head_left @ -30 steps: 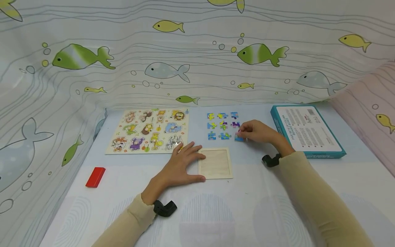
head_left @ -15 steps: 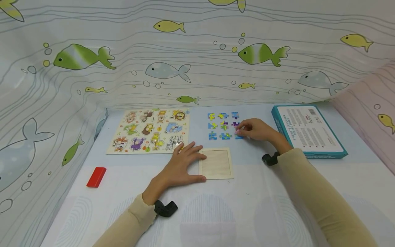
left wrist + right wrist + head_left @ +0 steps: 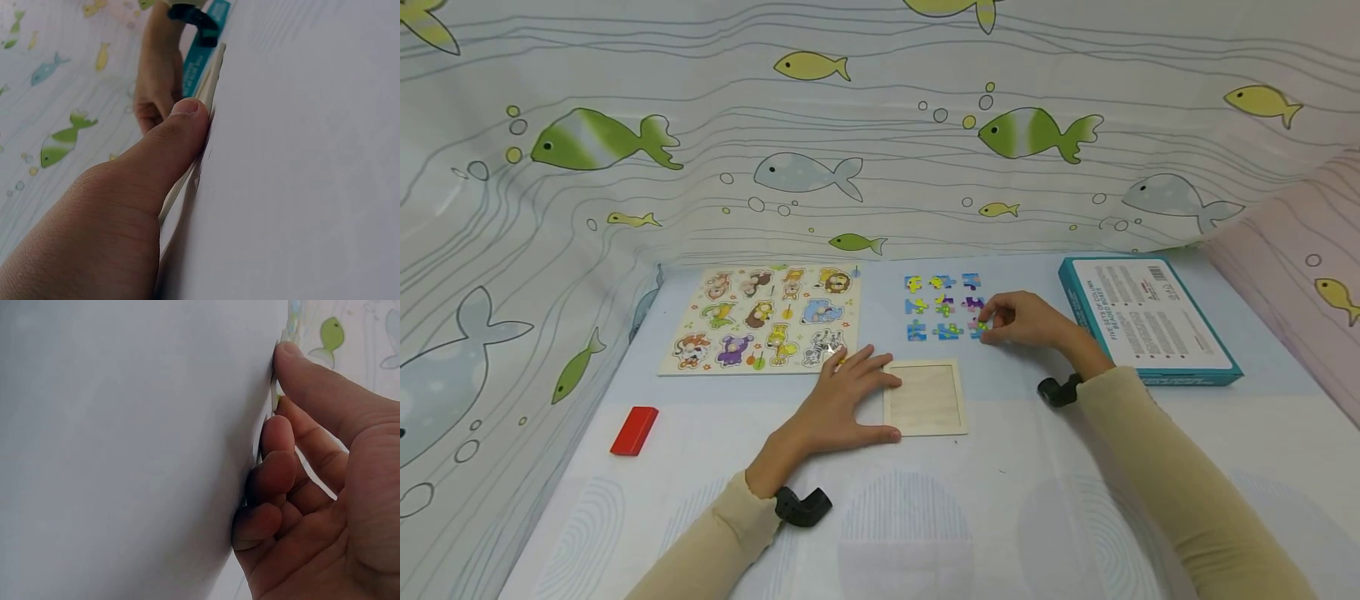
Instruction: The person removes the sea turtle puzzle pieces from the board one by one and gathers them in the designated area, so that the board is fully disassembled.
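Note:
Spread fingers of my left hand (image 3: pixel 838 406) rest at the left side of a shallow square wooden tray (image 3: pixel 925 398). Its thumb (image 3: pixel 181 122) lies along the tray's near edge in the left wrist view. My right hand (image 3: pixel 1026 319) pinches a jigsaw piece (image 3: pixel 976 327) at the near right corner of a grid of colourful pieces. In the right wrist view the thumb (image 3: pixel 294 359) and index finger meet this piece's edge low on the table, the other fingers curled. A purple piece (image 3: pixel 973 303) lies just beyond, and a blue-green piece (image 3: pixel 949 331) lies to its left.
An animal puzzle board (image 3: pixel 752 321) lies left of the pieces, partly under my left fingertips. A teal box (image 3: pixel 1153 321) with a white label lies at the right. A red block (image 3: pixel 634 431) sits at the left. Fish-printed cloth (image 3: pixel 880 125) rises behind.
My right hand shifts slightly left over the corner piece, then back right, showing more of the piece. My left hand keeps its place on the tray.

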### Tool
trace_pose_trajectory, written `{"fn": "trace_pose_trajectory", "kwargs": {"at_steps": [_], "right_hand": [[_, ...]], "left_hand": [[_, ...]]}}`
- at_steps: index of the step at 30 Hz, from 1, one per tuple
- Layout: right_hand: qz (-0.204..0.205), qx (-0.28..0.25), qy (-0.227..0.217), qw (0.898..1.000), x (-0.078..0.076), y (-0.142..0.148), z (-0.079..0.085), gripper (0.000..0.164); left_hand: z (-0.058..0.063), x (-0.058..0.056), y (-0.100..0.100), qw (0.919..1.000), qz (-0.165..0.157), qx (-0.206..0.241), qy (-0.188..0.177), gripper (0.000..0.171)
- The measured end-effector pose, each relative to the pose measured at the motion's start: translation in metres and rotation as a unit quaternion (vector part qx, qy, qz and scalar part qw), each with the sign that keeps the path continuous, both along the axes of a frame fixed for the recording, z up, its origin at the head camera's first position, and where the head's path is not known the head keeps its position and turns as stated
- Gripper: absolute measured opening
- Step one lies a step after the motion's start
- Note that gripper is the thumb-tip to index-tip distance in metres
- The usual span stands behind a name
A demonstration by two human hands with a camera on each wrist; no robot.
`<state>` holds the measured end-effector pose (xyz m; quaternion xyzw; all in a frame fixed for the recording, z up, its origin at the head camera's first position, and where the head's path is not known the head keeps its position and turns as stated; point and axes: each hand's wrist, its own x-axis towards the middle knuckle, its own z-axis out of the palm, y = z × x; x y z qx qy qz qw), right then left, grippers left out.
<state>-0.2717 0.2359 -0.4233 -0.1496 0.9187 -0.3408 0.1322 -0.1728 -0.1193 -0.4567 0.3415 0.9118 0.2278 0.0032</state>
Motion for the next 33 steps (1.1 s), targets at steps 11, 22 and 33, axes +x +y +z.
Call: {"fn": "trace_pose_trajectory", "kwargs": {"at_steps": [11,22,33], "right_hand": [[-0.012,-0.001,0.003,1.000,0.000,-0.003,0.000,0.032],[-0.026,-0.003,0.007,1.000,0.001,-0.001,-0.005,0.031],[-0.033,-0.021,0.022,0.999,0.007,0.004,-0.010,0.035]], "left_hand": [[-0.002,-0.001,-0.001,1.0000,0.003,0.001,0.004,0.067],[-0.004,-0.002,0.000,0.9999,-0.005,0.003,0.011,0.069],[-0.006,-0.003,0.002,0.9995,-0.020,0.010,0.023,0.074]]}}
